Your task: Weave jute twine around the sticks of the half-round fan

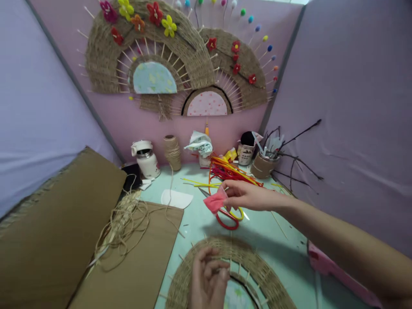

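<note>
My right hand (243, 195) reaches in from the right and pinches a small pink-red cloth piece (215, 201) above the table. Beneath it are red-handled scissors (228, 224), partly hidden by the cloth. My left hand (210, 277) is raised at the bottom centre over a woven half-round fan piece (267, 272), its fingers curled. Whether anything is between those fingers cannot be made out. The woven piece has thin sticks and a light blue patterned centre (236, 296).
Brown cardboard (154, 257) with loose twine (125, 231) lies left. Behind stand a white bottle (148, 161), a twine spool (173, 152), red and yellow stems (231, 171), and a pot (262, 166) with branches. Woven fans (103, 56) hang on the pink wall.
</note>
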`<state>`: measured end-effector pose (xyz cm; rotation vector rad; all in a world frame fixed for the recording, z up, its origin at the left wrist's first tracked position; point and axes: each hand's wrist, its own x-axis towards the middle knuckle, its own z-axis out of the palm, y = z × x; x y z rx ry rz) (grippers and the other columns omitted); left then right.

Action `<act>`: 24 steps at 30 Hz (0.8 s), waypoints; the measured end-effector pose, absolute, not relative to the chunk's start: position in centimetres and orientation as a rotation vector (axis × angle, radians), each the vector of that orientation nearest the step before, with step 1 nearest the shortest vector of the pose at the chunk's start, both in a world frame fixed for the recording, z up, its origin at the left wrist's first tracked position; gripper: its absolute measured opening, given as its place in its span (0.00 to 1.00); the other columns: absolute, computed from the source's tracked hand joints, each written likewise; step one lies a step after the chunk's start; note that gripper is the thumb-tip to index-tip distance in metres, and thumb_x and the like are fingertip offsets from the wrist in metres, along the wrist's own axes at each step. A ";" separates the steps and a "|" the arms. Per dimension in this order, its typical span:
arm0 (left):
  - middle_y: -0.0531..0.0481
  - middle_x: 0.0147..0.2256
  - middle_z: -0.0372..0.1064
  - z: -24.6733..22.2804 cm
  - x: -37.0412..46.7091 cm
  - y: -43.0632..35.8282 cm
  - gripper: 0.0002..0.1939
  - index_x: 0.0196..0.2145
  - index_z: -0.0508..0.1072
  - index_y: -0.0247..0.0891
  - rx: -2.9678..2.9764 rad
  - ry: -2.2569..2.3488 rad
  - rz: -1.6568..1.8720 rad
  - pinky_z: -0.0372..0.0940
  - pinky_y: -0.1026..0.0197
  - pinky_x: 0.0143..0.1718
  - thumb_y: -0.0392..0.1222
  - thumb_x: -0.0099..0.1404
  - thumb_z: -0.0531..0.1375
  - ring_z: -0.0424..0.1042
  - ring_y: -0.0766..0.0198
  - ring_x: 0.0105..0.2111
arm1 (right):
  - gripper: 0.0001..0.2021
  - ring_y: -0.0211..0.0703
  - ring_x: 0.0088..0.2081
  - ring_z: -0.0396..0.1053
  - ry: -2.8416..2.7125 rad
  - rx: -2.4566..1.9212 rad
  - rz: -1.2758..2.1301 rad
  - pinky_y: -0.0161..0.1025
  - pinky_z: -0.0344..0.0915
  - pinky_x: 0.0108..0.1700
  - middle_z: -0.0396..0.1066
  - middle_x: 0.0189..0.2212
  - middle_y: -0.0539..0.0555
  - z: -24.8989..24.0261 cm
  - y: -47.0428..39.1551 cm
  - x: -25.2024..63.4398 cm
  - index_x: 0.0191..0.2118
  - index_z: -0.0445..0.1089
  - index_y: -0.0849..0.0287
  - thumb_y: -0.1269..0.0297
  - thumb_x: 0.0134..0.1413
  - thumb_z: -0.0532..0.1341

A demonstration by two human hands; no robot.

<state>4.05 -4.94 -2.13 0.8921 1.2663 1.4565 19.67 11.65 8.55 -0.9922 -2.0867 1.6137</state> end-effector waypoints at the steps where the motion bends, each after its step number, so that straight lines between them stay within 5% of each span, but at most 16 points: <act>1: 0.39 0.43 0.68 -1.8 4.1 -4.8 0.22 0.46 0.64 0.39 0.767 1.238 1.459 0.69 0.61 0.30 0.51 0.58 0.61 0.73 0.59 0.34 | 0.12 0.37 0.32 0.68 -2.134 -0.963 1.624 0.32 0.62 0.31 0.70 0.31 0.51 8.8 10.4 19.6 0.41 0.61 0.60 0.59 0.56 0.58; 5: 0.38 0.47 0.67 -0.3 3.7 -4.9 0.28 0.51 0.63 0.39 0.679 1.092 1.397 0.69 0.59 0.34 0.51 0.55 0.63 0.72 0.55 0.41 | 0.10 0.37 0.33 0.66 -2.392 -0.930 1.428 0.33 0.62 0.34 0.70 0.33 0.52 9.8 4.8 19.3 0.42 0.65 0.60 0.61 0.59 0.55; 9: 0.41 0.44 0.71 0.3 3.0 -5.2 0.21 0.44 0.68 0.36 0.919 1.124 1.296 0.67 0.58 0.42 0.48 0.54 0.64 0.71 0.56 0.42 | 0.12 0.38 0.36 0.67 -2.402 -1.002 1.191 0.36 0.64 0.39 0.70 0.38 0.53 9.5 0.3 19.1 0.48 0.66 0.58 0.61 0.61 0.54; 13: 0.45 0.39 0.72 -0.1 2.7 -5.1 0.19 0.43 0.68 0.36 0.982 1.165 1.367 0.66 0.56 0.43 0.49 0.57 0.62 0.72 0.58 0.39 | 0.22 0.40 0.39 0.67 -2.138 -1.111 0.869 0.38 0.66 0.41 0.66 0.47 0.57 7.1 -2.1 18.8 0.52 0.64 0.57 0.60 0.51 0.64; 18: 0.48 0.36 0.71 -0.6 3.2 -5.1 0.20 0.42 0.68 0.37 1.053 1.107 1.413 0.67 0.58 0.39 0.48 0.54 0.64 0.71 0.62 0.34 | 0.10 0.38 0.35 0.68 -1.890 -1.126 0.725 0.36 0.65 0.41 0.72 0.35 0.52 4.0 -4.3 17.8 0.44 0.69 0.58 0.65 0.55 0.60; 24: 0.49 0.32 0.71 -0.8 3.5 -5.1 0.19 0.39 0.68 0.36 1.145 1.149 1.379 0.66 0.60 0.36 0.50 0.54 0.63 0.70 0.64 0.31 | 0.11 0.40 0.38 0.70 -1.772 -1.295 0.575 0.36 0.65 0.39 0.73 0.38 0.54 2.6 -5.6 21.9 0.45 0.69 0.57 0.63 0.55 0.59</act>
